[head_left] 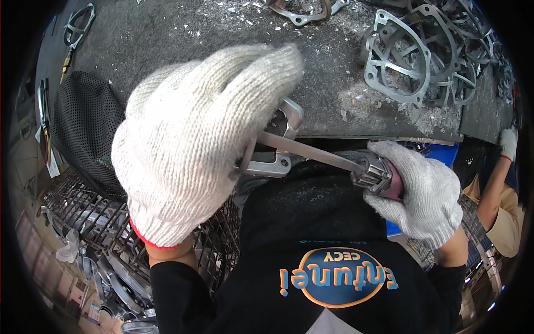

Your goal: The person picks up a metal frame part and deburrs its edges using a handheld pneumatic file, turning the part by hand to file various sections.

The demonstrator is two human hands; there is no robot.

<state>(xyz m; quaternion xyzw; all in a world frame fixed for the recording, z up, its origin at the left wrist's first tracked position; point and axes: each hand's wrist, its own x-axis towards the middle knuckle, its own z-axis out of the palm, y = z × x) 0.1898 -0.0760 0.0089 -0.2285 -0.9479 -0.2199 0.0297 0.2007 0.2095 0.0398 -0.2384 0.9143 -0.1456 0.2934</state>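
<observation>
My left hand [189, 128], in a white knit glove with a red cuff, is closed around a grey metal bracket-like casting [292, 117]. Most of that casting is hidden under the glove; its open side and a corner with a hole [285, 162] show past the fingers. My right hand [420, 192], gloved the same way, grips a flat file [317, 156] by its reddish body [396, 186], which has a grey ribbed collar [371, 175]. The long flat blade runs leftward through the casting's opening, its far end reaching the left glove. Whether it touches the casting's edge I cannot tell.
Several metal frame castings [397, 58] are heaped at the back right of the dark, chip-strewn bench [222, 28]. Black mesh [83, 117] lies at the left, above a wire basket [83, 195] with metal parts below. Another person's gloved hand [508, 143] shows far right.
</observation>
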